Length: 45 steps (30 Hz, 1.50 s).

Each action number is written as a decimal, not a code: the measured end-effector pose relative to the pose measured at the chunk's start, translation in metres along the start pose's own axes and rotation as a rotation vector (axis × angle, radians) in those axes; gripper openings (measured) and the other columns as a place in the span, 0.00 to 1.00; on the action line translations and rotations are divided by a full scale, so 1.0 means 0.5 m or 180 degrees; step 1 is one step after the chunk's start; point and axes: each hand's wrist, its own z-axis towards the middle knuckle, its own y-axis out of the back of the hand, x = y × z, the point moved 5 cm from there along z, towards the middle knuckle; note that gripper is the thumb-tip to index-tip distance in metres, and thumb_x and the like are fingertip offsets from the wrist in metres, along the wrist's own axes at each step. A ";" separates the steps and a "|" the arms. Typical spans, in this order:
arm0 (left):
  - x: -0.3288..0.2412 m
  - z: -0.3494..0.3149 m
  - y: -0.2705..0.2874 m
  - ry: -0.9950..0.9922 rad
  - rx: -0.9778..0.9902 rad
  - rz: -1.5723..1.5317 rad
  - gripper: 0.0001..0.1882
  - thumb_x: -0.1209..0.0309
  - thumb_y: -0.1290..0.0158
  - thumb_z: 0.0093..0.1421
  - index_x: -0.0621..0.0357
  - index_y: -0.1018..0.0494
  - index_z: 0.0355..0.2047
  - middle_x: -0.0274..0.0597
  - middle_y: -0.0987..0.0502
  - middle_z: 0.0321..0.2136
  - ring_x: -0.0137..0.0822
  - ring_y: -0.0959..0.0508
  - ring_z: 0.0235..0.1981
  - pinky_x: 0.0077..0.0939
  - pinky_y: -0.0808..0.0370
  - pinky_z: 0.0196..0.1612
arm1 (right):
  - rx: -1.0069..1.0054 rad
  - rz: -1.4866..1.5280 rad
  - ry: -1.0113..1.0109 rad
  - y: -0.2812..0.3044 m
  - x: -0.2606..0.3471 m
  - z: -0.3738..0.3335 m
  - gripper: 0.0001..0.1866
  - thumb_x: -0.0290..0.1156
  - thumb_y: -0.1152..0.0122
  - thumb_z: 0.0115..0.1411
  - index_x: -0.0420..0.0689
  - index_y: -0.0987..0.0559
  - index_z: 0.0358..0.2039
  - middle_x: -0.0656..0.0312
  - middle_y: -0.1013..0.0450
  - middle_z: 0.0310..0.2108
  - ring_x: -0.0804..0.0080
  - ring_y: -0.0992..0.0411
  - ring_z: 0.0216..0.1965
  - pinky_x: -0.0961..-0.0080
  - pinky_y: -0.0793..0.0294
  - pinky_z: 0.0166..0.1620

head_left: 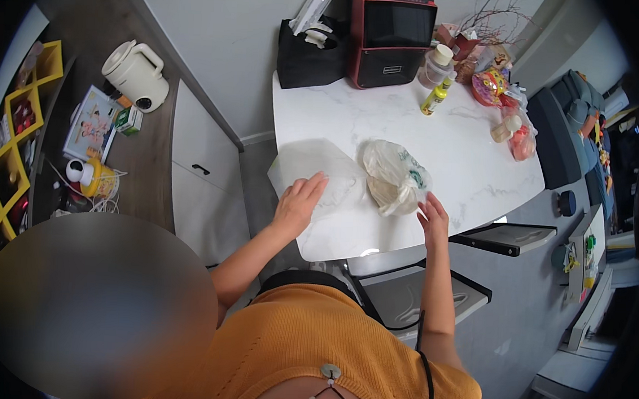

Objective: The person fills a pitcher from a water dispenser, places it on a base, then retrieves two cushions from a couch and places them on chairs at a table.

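Observation:
A crumpled, translucent whitish plastic bag (393, 178) with green print lies on the white marbled table (375, 238). At its right edge is my right hand (435, 218), fingers slightly curled and apart; whether the fingertips touch the bag I cannot tell. To its left, a clear, flattened plastic sheet or bag (310, 163) reaches the table's left edge. My left hand (299, 204) rests over its lower part with the fingers stretched out and nothing gripped.
Along the table's back stand a black tote bag (309, 58), a red-and-black speaker-like box (391, 41), a yellow bottle (436, 99) and a lidded clear jar (436, 67). Folding chairs (423, 295) sit below the front edge. A cream kettle (136, 78) stands on the left cabinet.

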 end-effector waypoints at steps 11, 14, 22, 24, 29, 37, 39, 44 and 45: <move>-0.046 -0.022 -0.106 -0.1156 0.0588 -0.0346 0.29 0.82 0.56 0.50 0.61 0.37 0.56 0.41 0.39 0.59 0.38 0.32 0.45 0.31 0.34 0.48 | -0.0884 -0.0678 -0.0287 0.168 -0.120 -0.246 0.18 0.30 0.48 0.60 0.45 0.28 0.52 0.62 0.30 0.48 0.74 0.29 0.44 0.79 0.29 0.40; -0.039 -0.037 -0.134 -0.1087 0.0872 -0.0414 0.31 0.84 0.56 0.49 0.61 0.39 0.57 0.42 0.42 0.60 0.40 0.33 0.50 0.33 0.36 0.53 | -0.1081 -0.1591 0.0240 0.169 -0.117 -0.302 0.17 0.27 0.46 0.57 0.45 0.26 0.49 0.58 0.32 0.50 0.68 0.29 0.45 0.75 0.29 0.44; -0.041 -0.043 -0.156 -0.0783 0.0881 -0.0490 0.24 0.82 0.54 0.49 0.59 0.30 0.49 0.47 0.38 0.57 0.44 0.35 0.52 0.36 0.38 0.54 | -0.1827 -0.3888 0.1447 0.151 -0.113 -0.434 0.17 0.22 0.42 0.51 0.45 0.24 0.43 0.53 0.34 0.53 0.51 0.37 0.55 0.61 0.37 0.56; -0.037 -0.049 -0.158 -0.0762 0.0723 -0.0562 0.23 0.81 0.53 0.49 0.58 0.28 0.47 0.47 0.37 0.56 0.44 0.36 0.53 0.37 0.38 0.55 | -0.1860 -0.3923 0.1411 0.134 -0.114 -0.453 0.17 0.22 0.43 0.51 0.45 0.24 0.43 0.53 0.34 0.53 0.51 0.38 0.56 0.61 0.38 0.57; -0.022 -0.089 -0.164 -0.0706 0.0729 -0.0603 0.21 0.79 0.50 0.49 0.58 0.28 0.46 0.46 0.34 0.54 0.44 0.36 0.53 0.38 0.37 0.54 | -0.1701 -0.3658 0.1228 0.091 -0.135 -0.483 0.16 0.21 0.43 0.51 0.44 0.24 0.42 0.53 0.33 0.52 0.52 0.36 0.54 0.64 0.35 0.55; -0.009 -0.167 -0.141 -0.0521 0.0748 -0.0790 0.20 0.77 0.45 0.47 0.57 0.27 0.44 0.43 0.30 0.48 0.42 0.34 0.52 0.38 0.36 0.53 | -0.0617 -0.3854 0.1353 0.003 -0.178 -0.471 0.15 0.23 0.43 0.50 0.47 0.23 0.40 0.58 0.27 0.44 0.56 0.30 0.47 0.66 0.29 0.48; -0.005 -0.181 -0.134 -0.0402 0.0759 -0.0883 0.20 0.77 0.44 0.47 0.57 0.26 0.44 0.42 0.30 0.47 0.42 0.34 0.52 0.37 0.35 0.53 | -0.0288 -0.4222 0.1179 -0.004 -0.189 -0.463 0.14 0.24 0.43 0.50 0.47 0.23 0.40 0.58 0.27 0.44 0.56 0.30 0.46 0.66 0.29 0.47; -0.005 -0.222 -0.115 0.0054 0.0789 -0.1141 0.19 0.77 0.44 0.47 0.57 0.26 0.43 0.39 0.28 0.44 0.41 0.32 0.50 0.35 0.33 0.52 | -0.0711 -0.4421 0.1370 0.062 -0.154 -0.460 0.19 0.23 0.41 0.48 0.45 0.25 0.43 0.55 0.29 0.46 0.53 0.32 0.49 0.62 0.33 0.52; -0.002 -0.230 -0.111 0.0147 0.0721 -0.1202 0.18 0.77 0.45 0.48 0.57 0.26 0.42 0.39 0.27 0.44 0.41 0.32 0.49 0.35 0.33 0.51 | -0.0983 -0.4407 0.1602 0.094 -0.149 -0.461 0.21 0.23 0.40 0.48 0.45 0.26 0.45 0.54 0.30 0.47 0.53 0.33 0.50 0.61 0.34 0.53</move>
